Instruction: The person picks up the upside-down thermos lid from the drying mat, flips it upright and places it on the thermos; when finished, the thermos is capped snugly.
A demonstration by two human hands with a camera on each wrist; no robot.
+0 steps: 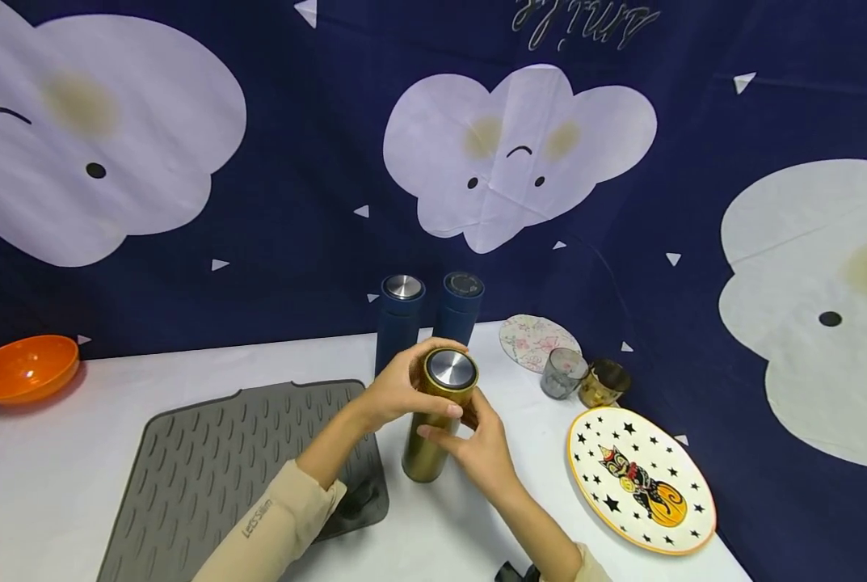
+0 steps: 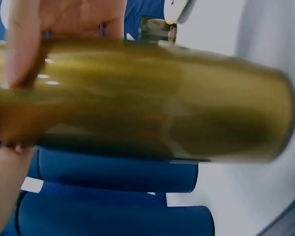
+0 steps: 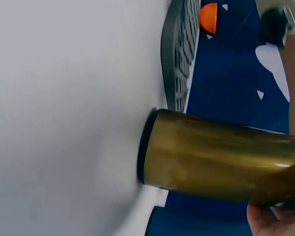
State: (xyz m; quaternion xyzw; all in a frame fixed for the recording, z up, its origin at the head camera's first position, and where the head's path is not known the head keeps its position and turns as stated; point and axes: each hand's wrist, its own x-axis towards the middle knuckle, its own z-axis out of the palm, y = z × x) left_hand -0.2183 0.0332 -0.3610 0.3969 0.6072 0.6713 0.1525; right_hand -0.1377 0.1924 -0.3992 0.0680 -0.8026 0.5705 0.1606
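White table (image 1: 77, 469), cloud backdrop behind. Gold flask (image 1: 433, 428): upright beside the grey mat (image 1: 244, 453), before two blue flasks (image 1: 429, 315). My left hand (image 1: 397, 388) curls round its cap; my right hand (image 1: 480, 449) wraps its body. Best practice, I judge: steady the body, turn the cap only.

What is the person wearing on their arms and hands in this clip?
Both hands are bare, with no gloves. The left forearm wears a long beige sleeve with small dark lettering printed near the cuff. A beige cuff shows at the right wrist, with a dark object, partly cut off, just beside it at the frame's bottom edge.
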